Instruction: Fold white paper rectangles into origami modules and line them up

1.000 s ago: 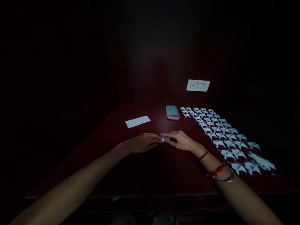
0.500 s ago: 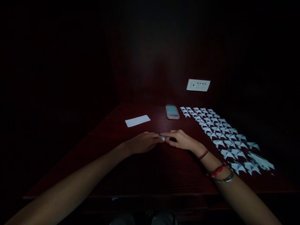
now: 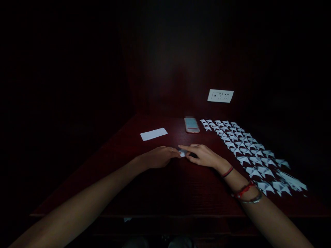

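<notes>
My left hand (image 3: 160, 156) and my right hand (image 3: 203, 155) meet at the middle of a dark red wooden table (image 3: 165, 193). Between their fingertips sits a small white folded paper piece (image 3: 182, 153), pinched from both sides just above the tabletop. Most of the piece is hidden by my fingers. A ring shows on my left hand, and red and metal bracelets circle my right wrist.
Several small folded white paper shapes (image 3: 248, 151) lie in rows on the right side of the table. A white paper strip (image 3: 153, 134) lies at the back left, a phone (image 3: 191, 124) at the back centre. A white wall socket (image 3: 220, 95) sits behind. The room is very dark.
My fingers have shifted slightly on the paper piece, which now shows a little more white between the hands. Both arms stay in nearly the same place.
</notes>
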Motion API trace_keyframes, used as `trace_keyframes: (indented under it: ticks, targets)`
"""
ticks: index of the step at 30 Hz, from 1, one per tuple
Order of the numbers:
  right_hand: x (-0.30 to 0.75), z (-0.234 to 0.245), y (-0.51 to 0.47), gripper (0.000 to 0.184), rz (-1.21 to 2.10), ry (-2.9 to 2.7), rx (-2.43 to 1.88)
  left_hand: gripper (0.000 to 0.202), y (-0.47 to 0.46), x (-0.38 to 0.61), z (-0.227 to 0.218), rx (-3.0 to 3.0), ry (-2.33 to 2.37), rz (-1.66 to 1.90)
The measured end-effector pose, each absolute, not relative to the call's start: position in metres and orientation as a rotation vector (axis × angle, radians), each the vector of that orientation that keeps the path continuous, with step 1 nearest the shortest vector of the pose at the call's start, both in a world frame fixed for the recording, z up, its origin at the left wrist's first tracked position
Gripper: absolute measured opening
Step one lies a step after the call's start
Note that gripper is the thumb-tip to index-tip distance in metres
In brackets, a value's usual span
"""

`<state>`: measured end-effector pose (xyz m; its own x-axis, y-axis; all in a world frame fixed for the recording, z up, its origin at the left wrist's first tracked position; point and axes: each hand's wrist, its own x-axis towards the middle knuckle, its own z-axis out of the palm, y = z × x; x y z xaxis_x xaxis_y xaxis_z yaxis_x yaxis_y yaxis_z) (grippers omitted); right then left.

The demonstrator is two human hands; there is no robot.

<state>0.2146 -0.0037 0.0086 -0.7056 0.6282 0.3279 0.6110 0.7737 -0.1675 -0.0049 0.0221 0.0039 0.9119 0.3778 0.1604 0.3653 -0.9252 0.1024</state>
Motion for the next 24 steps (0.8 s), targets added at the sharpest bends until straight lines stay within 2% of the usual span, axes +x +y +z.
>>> trace_keyframes:
  ticks: [6,20,24]
  targets:
    - [0.2121,0.0066,-0.0041,0.053,0.037,-2.617,-0.925,0.049,0.0221,-0.0048,0.0041,2.993,0.565,0.303]
    - [0.2112,0.0116,-0.0051,0.048,0.103,-2.607,-0.931,0.051,0.0214,-0.0039,0.0072,3.040,0.617,0.245]
    - [0.2127,0.0115,-0.0050,0.053,0.111,-2.588,-0.958,0.049,0.0222,-0.0052,0.0060,2.998,0.592,0.246]
